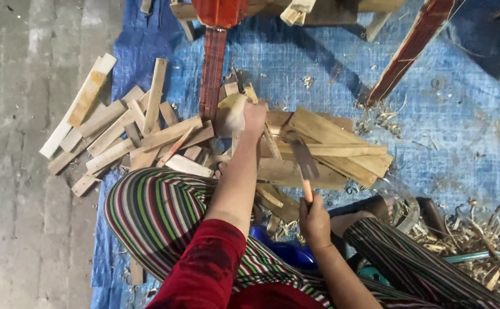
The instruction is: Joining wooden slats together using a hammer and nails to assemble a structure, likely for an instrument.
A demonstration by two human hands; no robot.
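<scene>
My left hand [253, 117] reaches forward and grips a rounded pale piece of wood [230, 114] at the top of a pile of flat wood offcuts [319, 151]. My right hand [313, 217] is closed on the orange handle of a flat-bladed chopping knife [302, 160], its dark blade lying over the offcuts just right of my left forearm. My sleeve is red and my lap is covered by striped cloth [152, 212].
A second heap of wooden slats [118, 129] lies at the left, partly on the concrete floor [15, 171]. A blue tarp [450, 126] is under the work. Red-painted wooden legs [213, 68] [413, 48] stand ahead. Wood shavings [473, 240] pile at the right.
</scene>
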